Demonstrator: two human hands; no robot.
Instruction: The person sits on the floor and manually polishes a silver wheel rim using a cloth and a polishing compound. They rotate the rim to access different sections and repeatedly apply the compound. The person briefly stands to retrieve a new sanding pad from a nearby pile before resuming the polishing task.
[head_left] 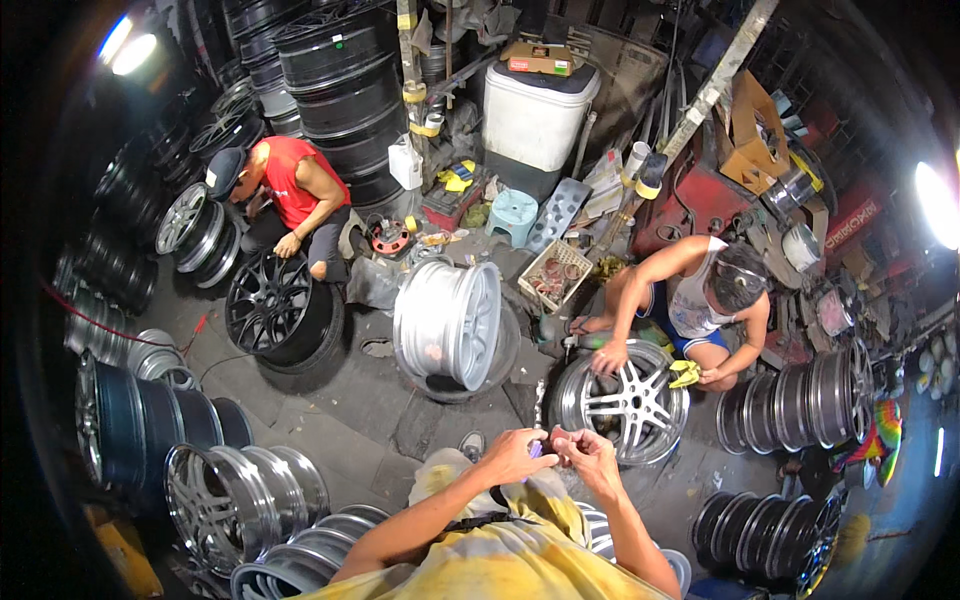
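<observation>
My left hand point(512, 457) is closed around a small purple object point(537, 449), whose kind I cannot make out. Close beside it, my right hand point(594, 462) pinches a small reddish-brown piece point(559, 434), too small to name. Both hands meet in front of my yellow-stained shirt point(520, 555). Just beyond my right hand lies a silver spoked wheel rim point(640, 405), face up. A crouching person in a grey tank top point(695, 290) has one hand on that rim and a yellow cloth point(685, 373) at the other.
Ahead, a wide silver rim point(440, 325) stands on its edge on a tire. At left, a person in a red top point(297, 175) bends over a black rim point(275, 305). Rim stacks point(240, 495) flank me. Farther back are a blue stool point(512, 215) and a crate point(555, 275).
</observation>
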